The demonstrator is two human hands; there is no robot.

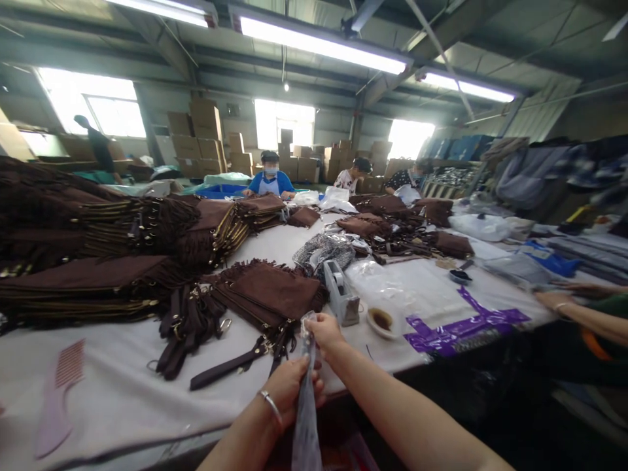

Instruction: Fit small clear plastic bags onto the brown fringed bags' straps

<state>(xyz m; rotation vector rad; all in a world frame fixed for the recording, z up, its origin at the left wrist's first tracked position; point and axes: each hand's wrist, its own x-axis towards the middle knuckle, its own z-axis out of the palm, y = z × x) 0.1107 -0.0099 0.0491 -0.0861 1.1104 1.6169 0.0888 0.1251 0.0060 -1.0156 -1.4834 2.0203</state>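
A long, narrow strip of clear plastic (307,418) hangs down past the table's front edge. My left hand (289,386), with a silver bracelet on its wrist, is closed round its middle. The fingers of my right hand (324,332) pinch the strip's upper end. Just beyond my hands lies a stack of brown fringed pouches (275,294). Brown wrist straps (189,327) with metal rings are heaped left of it, and one strap (228,366) points toward my left hand. A grey tape dispenser (343,301) stands right behind my right hand.
A pink comb (61,399) lies at the left on the white-covered table (132,379). Tall stacks of brown pouches (88,281) fill the left side. A small dish (381,322) of dark liquid and purple tape (466,327) are at the right. Another person's hands (559,301) rest at far right.
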